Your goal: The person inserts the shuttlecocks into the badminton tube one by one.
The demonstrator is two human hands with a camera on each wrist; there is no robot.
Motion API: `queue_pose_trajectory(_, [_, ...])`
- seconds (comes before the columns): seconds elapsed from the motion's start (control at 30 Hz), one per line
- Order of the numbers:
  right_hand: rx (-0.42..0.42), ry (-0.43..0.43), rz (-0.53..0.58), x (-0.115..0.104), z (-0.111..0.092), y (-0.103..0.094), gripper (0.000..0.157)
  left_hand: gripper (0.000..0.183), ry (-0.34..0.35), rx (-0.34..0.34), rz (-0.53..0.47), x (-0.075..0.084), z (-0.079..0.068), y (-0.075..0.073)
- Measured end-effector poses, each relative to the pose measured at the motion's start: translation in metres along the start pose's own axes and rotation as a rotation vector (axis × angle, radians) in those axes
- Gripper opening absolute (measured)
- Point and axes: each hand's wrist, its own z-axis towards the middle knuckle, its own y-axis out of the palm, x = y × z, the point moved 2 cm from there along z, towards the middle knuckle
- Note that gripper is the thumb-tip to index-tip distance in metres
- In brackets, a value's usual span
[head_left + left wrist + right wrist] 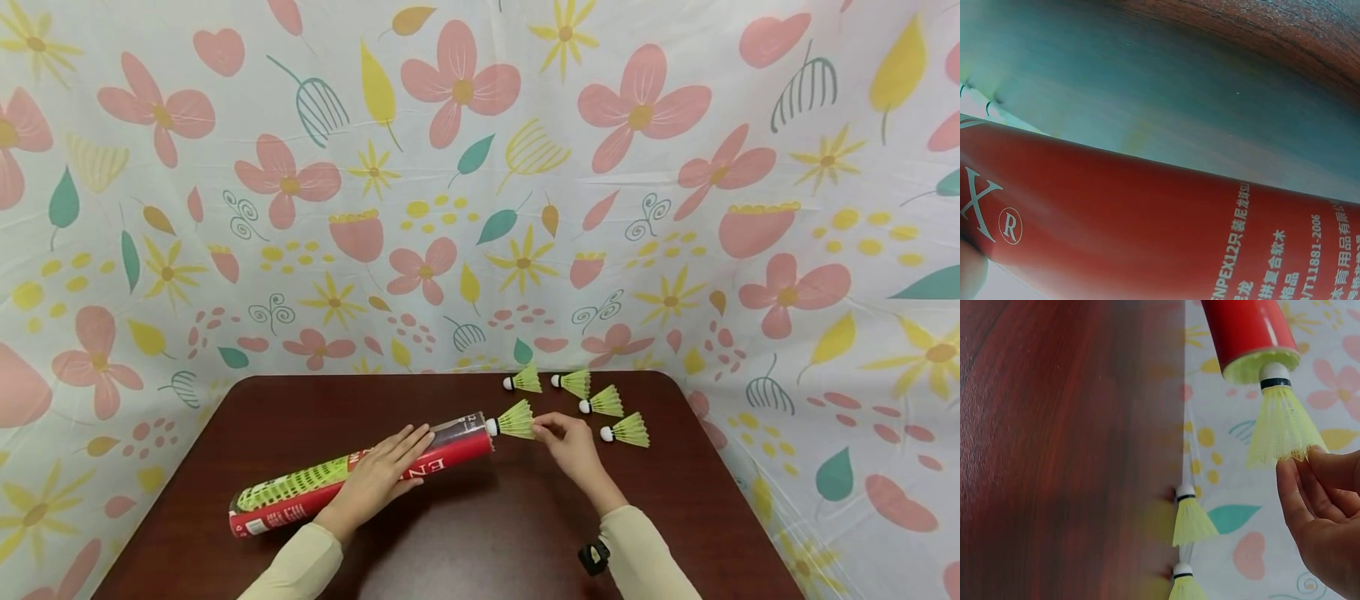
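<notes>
A long red shuttlecock tube (450,450) slants across the table, its right end higher than its left. My left hand (375,479) grips the tube near its middle, fingers over the top and thumb along the near side. In the left wrist view the printed red tube wall (1116,219) fills the lower half. My right hand (573,450) pinches the skirt edge of a yellow shuttlecock (515,419) between thumb and fingers. Its white cork points at the tube's mouth; in the right wrist view the cork (1273,372) overlaps the tube's open end (1241,365).
Several more yellow shuttlecocks (602,401) lie on the dark brown table (480,542) at the back right, corks facing left. A white flower-patterned cloth (465,208) hangs behind and beside the table. A black wrist device (593,557) is on the right sleeve.
</notes>
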Motion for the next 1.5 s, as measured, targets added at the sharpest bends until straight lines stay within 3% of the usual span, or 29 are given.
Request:
queue_pose_trajectory(0.17, [-0.003, -0.031, 0.021, -0.001, 0.000, 0.011, 0.006, 0.074, 0.001, 0.004, -0.012, 0.002, 0.001, 0.000])
queue_pose_trajectory(0.57, [-0.045, -0.051, -0.031, -0.007, -0.001, 0.032, 0.008, 0.066, 0.000, -0.012, -0.019, 0.004, 0.002, 0.001])
queue_pose_trajectory(1.03, [-0.049, -0.037, -0.014, -0.008, -0.003, 0.042, 0.009, 0.069, -0.010, -0.018, 0.026, 0.006, 0.000, 0.000])
queue_pose_trajectory(1.23, [-0.048, -0.062, -0.034, -0.009, -0.003, 0.048, 0.009, 0.079, -0.011, -0.016, 0.011, 0.007, 0.000, 0.001])
queue_pose_trajectory(1.5, [-0.068, -0.078, -0.035, -0.015, -0.004, 0.052, 0.009, 0.070, -0.001, -0.009, -0.002, 0.008, -0.001, 0.003])
